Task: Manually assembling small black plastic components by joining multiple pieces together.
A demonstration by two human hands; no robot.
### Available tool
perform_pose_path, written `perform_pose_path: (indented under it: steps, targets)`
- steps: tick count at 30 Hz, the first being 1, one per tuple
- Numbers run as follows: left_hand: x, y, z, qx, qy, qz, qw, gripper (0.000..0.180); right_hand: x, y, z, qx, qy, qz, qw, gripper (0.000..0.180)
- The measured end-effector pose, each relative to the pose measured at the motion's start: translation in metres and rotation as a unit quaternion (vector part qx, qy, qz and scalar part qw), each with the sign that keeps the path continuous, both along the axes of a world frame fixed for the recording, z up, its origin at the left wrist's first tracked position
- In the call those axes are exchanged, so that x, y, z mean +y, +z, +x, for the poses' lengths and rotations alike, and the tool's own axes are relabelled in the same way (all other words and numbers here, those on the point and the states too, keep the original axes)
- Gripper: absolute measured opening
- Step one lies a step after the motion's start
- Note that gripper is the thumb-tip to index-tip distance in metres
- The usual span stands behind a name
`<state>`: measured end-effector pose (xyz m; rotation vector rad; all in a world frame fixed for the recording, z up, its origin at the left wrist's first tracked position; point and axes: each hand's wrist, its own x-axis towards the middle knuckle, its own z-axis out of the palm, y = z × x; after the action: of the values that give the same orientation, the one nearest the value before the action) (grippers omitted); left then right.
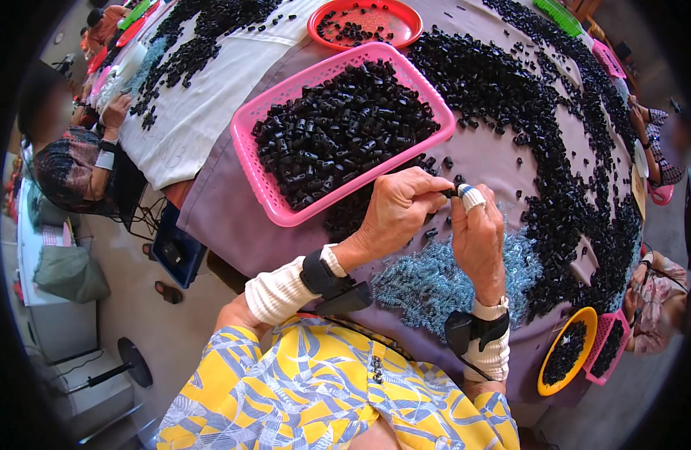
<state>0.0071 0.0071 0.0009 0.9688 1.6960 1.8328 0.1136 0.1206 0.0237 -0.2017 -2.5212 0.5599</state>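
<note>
My left hand (400, 210) and my right hand (479, 240) meet over the near part of the table, both closed in a pinch. Between their fingertips is a small black plastic part (450, 193), mostly covered by the fingers. A white finger cover with a blue stripe wraps one finger of my right hand. Below and around that hand spreads a heap of small bluish metal springs (413, 289). Just beyond my left hand stands a pink perforated basket (244, 161), filled with black plastic parts (345, 127).
Loose black parts (495, 82) cover much of the table's far and right side. A red tray (416, 26) stands beyond the basket. At the right edge are a yellow bowl (544, 382) and a pink basket (615, 360). Other people sit left and right.
</note>
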Motion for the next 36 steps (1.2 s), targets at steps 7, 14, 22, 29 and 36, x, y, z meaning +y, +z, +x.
perform_pose_path:
  steps: [7, 14, 22, 29, 36]
  targets:
    - [-0.002, 0.001, -0.001, -0.002, -0.019, -0.021, 1.0, 0.02, 0.006, -0.002, 0.0, 0.007, 0.027, 0.094, 0.995, 0.011]
    - [-0.003, 0.006, 0.001, -0.059, -0.041, -0.02, 0.997, 0.02, 0.006, -0.006, 0.002, 0.059, 0.029, 0.026, 0.997, 0.012]
    - [-0.001, 0.006, 0.002, -0.084, -0.052, 0.012, 0.995, 0.02, 0.005, -0.009, 0.002, 0.091, 0.024, -0.028, 0.995, 0.008]
    - [0.001, 0.003, 0.004, -0.078, -0.033, 0.027, 0.996, 0.021, -0.001, -0.012, 0.0, 0.098, 0.006, -0.026, 0.995, 0.006]
    - [0.001, 0.006, 0.004, -0.082, -0.026, 0.028, 0.996, 0.021, 0.001, -0.01, 0.0, 0.107, 0.008, 0.006, 0.994, 0.008]
